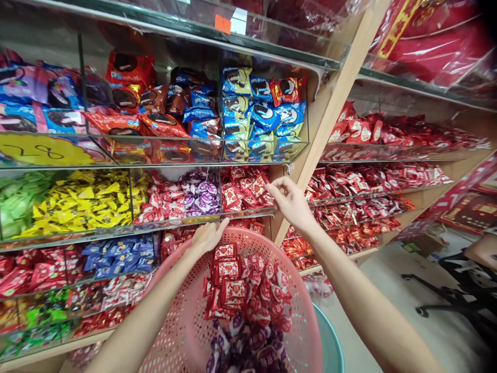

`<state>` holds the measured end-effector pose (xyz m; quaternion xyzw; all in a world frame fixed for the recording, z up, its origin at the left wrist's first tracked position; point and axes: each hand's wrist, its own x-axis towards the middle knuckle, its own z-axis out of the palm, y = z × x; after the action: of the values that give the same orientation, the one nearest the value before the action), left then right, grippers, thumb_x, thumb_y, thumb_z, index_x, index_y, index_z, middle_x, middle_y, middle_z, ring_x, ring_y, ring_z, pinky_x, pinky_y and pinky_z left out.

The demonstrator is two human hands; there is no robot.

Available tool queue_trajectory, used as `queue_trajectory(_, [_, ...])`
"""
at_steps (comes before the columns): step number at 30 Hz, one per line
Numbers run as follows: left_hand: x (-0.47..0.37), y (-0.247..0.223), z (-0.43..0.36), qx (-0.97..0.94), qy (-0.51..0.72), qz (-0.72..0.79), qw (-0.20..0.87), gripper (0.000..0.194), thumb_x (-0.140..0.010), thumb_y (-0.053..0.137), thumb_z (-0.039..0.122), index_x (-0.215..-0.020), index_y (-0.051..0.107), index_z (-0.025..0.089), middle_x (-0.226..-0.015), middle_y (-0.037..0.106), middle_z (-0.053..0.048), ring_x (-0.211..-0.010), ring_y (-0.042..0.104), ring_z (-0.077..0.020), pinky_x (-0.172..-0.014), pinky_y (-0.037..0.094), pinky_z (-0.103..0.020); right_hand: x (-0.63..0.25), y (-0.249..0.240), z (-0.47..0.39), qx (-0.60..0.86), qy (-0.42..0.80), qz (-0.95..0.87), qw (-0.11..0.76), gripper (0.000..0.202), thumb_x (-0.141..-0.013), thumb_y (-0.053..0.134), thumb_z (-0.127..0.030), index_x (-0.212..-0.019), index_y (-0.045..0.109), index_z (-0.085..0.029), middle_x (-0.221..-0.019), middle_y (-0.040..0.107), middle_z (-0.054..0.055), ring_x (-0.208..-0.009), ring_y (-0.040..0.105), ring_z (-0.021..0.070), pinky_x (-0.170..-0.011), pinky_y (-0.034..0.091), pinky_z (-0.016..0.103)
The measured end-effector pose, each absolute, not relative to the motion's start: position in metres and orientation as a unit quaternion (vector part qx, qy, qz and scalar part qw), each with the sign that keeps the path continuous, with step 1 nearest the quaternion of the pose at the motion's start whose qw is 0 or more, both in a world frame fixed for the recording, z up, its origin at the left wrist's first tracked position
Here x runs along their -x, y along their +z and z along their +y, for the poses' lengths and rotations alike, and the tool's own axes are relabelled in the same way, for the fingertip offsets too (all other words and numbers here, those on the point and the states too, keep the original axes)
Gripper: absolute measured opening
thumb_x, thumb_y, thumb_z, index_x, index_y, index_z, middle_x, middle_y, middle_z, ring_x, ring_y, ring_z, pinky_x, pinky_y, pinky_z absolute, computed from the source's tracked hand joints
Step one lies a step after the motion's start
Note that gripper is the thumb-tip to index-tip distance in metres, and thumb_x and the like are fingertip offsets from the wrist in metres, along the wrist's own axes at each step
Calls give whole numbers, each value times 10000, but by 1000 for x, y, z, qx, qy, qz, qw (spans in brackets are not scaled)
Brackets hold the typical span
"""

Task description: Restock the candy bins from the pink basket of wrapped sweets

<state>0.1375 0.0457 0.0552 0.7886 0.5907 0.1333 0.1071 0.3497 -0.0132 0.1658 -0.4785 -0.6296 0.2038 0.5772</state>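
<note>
The wooden shelf (334,116) has clear walls that make little boxes. In one row lie green sweets (24,196), a big pile of yellow sweets (87,199), red-and-white sweets (161,201), purple sweets (202,192) and red packets (241,190). Cookie packs (161,111) sit above; blue packets (122,255) lie below.

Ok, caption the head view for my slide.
Round pink plastic basket of wrapped candies, left hand at its rim, right hand beside shelved red heart-printed packets.

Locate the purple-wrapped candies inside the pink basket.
In the head view, the purple-wrapped candies sit at bottom centre inside the pink basket, just below the heart-printed red packets and red-and-white wrapped candies.
</note>
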Motion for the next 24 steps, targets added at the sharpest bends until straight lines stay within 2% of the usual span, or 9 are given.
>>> queue_trajectory(4, [-138,55,46,-785,132,596,108,785,-779,25,649,-748,643,166,-872,664,-126,-871,593,-252,-737,391,-313,-350,157,-47,469,335,-613,540,270,-808,435,-467,-854,367,-210,-477,447,-86,-330,430,51,-332,290,152])
queue_trajectory(7, [-139,56,46,-783,130,599,108,803,-770,13,658,-747,647,166,-879,661,-128,-868,590,-258,-729,390,-316,-345,134,-56,460,446,-576,507,310,-805,406,-506,-882,307,-223,-517,452,-93,-369,530,89,-319,328,149])
queue_trajectory(10, [-139,56,45,-782,125,601,108,821,-764,2,665,-737,653,166,-861,659,-130,-851,591,-260,-710,388,-315,-340,104,-55,458,504,-551,481,329,-794,399,-528,-886,284,-234,-566,453,-98,-434,594,128,-325,375,161])
queue_trajectory(13, [-140,57,44,-781,124,602,107,829,-764,-3,664,-776,658,164,-871,660,-127,-850,591,-254,-706,387,-309,-334,79,-49,465,531,-569,421,335,-779,427,-527,-877,299,-232,-557,454,-101,-426,590,132,-323,381,169])
queue_trajectory(18, [-141,57,44,-780,123,605,102,837,-765,-13,661,-794,657,160,-892,661,-131,-864,592,-258,-707,394,-308,-318,56,-38,448,501,-685,282,263,-800,439,-462,-786,379,-206,-520,436,-83,-409,549,109,-333,321,171])
queue_trajectory(24, [-142,57,42,-776,127,611,96,833,-768,1,660,-777,659,150,-880,664,-140,-871,597,-263,-706,400,-301,-285,41,-27,417,295,-833,210,166,-792,509,-273,-664,491,-169,-572,494,-45,-530,461,75,-508,312,189])
